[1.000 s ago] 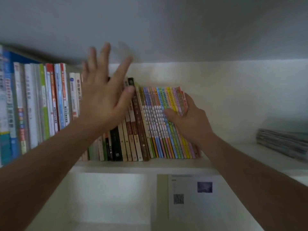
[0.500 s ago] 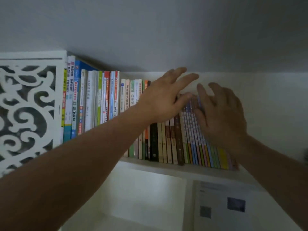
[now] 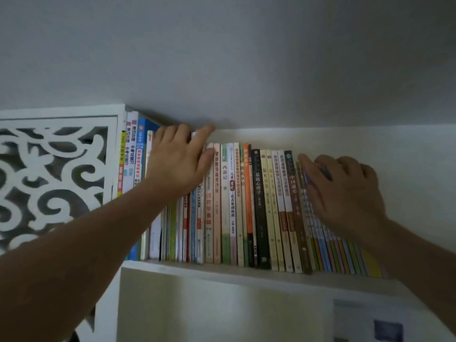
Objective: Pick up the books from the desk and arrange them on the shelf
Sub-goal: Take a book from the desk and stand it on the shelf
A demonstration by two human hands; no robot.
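Note:
A long row of upright books [image 3: 256,208] stands spine-out on a white shelf [image 3: 222,270]. My left hand [image 3: 177,161] lies flat against the spines of the taller books at the left part of the row, its fingers straight and reaching up to their top edges. My right hand [image 3: 345,191] rests on the thin colourful books [image 3: 343,255] that lean at the right end of the row, its fingers bent over their tops. Both forearms cover parts of the row.
A white carved lattice panel [image 3: 49,178] closes the shelf on the left. The shelf's underside above [image 3: 246,58] sits just over the book tops. Below the shelf is an open white compartment [image 3: 209,314], with a printed sheet [image 3: 385,327] at the lower right.
The view has shifted left and closer. My left hand has moved from the middle of the row to the taller books at the left, and my right hand has settled on the thin books.

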